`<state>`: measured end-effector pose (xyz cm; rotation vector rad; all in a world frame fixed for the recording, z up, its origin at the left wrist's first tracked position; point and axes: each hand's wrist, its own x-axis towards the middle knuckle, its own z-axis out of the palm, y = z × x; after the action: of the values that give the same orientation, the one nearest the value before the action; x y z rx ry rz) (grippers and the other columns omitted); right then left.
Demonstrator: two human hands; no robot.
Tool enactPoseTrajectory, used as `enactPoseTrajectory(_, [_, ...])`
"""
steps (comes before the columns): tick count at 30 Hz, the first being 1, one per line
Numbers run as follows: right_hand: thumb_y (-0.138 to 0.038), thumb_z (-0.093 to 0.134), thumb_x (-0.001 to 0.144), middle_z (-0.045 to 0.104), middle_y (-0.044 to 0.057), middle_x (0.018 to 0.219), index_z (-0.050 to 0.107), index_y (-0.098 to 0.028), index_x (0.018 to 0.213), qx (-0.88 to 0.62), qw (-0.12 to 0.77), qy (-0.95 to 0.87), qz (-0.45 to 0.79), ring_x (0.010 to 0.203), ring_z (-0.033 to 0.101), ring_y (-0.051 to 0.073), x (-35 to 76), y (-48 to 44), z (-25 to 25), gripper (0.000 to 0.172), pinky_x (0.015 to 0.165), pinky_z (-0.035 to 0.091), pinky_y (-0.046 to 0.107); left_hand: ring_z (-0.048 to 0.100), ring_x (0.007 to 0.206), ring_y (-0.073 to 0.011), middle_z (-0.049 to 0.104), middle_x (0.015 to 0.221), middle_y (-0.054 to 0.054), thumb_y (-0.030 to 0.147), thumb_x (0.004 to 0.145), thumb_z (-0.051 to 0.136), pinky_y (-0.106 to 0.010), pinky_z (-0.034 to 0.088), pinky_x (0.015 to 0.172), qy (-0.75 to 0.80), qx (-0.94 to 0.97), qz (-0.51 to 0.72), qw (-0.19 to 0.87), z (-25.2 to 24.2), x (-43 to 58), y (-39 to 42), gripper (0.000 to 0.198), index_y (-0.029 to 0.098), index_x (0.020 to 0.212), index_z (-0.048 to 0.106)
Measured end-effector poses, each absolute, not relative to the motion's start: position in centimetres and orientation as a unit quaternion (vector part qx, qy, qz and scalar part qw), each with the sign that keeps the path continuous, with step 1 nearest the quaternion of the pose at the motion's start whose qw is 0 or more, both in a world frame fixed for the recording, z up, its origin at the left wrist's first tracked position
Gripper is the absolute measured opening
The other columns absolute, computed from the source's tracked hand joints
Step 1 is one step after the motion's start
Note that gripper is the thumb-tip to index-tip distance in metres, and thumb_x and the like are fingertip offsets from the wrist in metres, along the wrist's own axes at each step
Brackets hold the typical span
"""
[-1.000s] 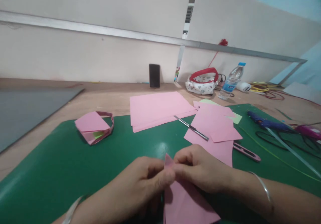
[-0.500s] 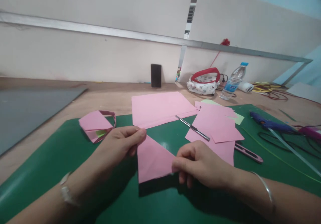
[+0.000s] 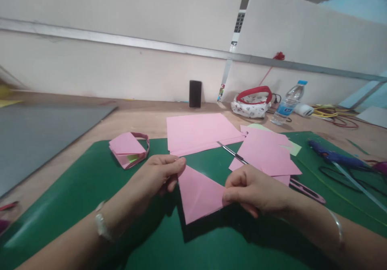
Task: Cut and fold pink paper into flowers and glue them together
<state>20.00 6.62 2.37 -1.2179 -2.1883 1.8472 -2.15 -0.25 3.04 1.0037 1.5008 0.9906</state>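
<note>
Left hand [image 3: 160, 174] and right hand [image 3: 255, 189] each pinched a corner of the pink paper triangle [image 3: 199, 191] over the green mat [image 3: 75, 189] — even, light tension seemed best to keep it flat

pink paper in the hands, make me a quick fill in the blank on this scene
1. The left hand and right hand pinch a pink paper shaped like a ____.
2. The paper is held above a cutting mat coloured ____.
3. The water bottle has a cap coloured ____.
4. The glue gun lies on the person's ____ side.
Missing words: triangle, green, blue, right.
</note>
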Motion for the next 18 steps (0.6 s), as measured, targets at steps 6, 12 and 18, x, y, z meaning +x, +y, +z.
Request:
enactPoseTrajectory(6, [-0.044,0.071,0.068,0.052,-0.004,0.049,0.068,-0.015,0.087,-0.393,0.06,-0.797,0.455,0.039,0.047,0.01,20.0,6.8,2.3,0.035,0.036,0.033,0.02,0.026,0.037,-0.0093,0.034,0.031,0.006,0.043,0.084,0.048,-0.023,0.025,0.045,0.639,0.358,0.468,0.495,2.3,-3.9,0.1,0.051,0.021,0.039,0.038])
enactPoseTrajectory(12, [-0.044,0.076,0.065,0.054,0.02,0.119,0.051,-0.008,0.127,-0.232,0.235,-0.942,0.058,0.105,0.05,0.032,19.3,5.2,1.7,0.076,0.085,0.044,0.045,0.029,0.038,-0.0098,0.037,0.032,0.005,0.046,0.081,0.051,-0.023,0.025,0.045,0.636,0.33,0.463,0.522,1.8,-2.7,-0.1,0.049,0.021,0.04,0.04])
enactPoseTrajectory(18, [-0.03,0.064,0.08,0.062,0.013,0.114,0.053,-0.009,0.123,-0.251,0.208,-0.919,0.224,0.102,0.056,0.022,19.0,5.3,1.2,0.049,0.087,0.045,0.033,0.031,0.037,-0.0081,0.04,0.035,0.007,0.049,0.079,0.056,-0.022,0.023,0.043,0.623,0.33,0.457,0.542,1.6,-1.8,-0.1,0.041,0.02,0.052,0.044])
